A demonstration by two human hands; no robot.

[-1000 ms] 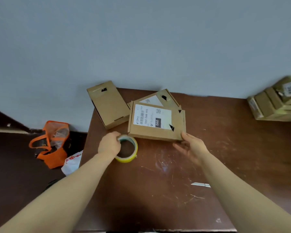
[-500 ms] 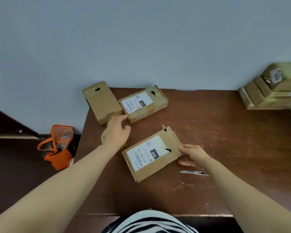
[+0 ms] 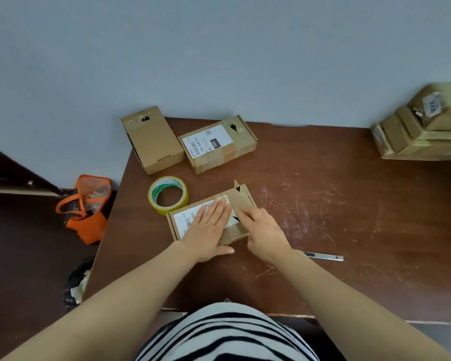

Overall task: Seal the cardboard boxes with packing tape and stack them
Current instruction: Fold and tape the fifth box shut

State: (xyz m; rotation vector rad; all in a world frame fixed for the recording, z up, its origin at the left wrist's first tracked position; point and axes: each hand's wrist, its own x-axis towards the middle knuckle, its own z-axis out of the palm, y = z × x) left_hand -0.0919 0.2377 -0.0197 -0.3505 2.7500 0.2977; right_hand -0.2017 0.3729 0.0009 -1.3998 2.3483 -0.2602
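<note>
A person leans over a brown tabletop [image 3: 323, 204]. The left hand [image 3: 208, 227] lies flat, fingers straight, pressing down the lid of a small labelled cardboard box [image 3: 245, 201]. The right hand [image 3: 261, 227], fingers extended and gripping nothing, pushes its end flap shut. A yellow tape roll [image 3: 168, 195] sits untouched just behind. No fresh tape shows here, so sealing seems unstarted; two boxes [image 3: 153, 140] wait at the back, and several [image 3: 422, 131] stand stacked far right
</note>
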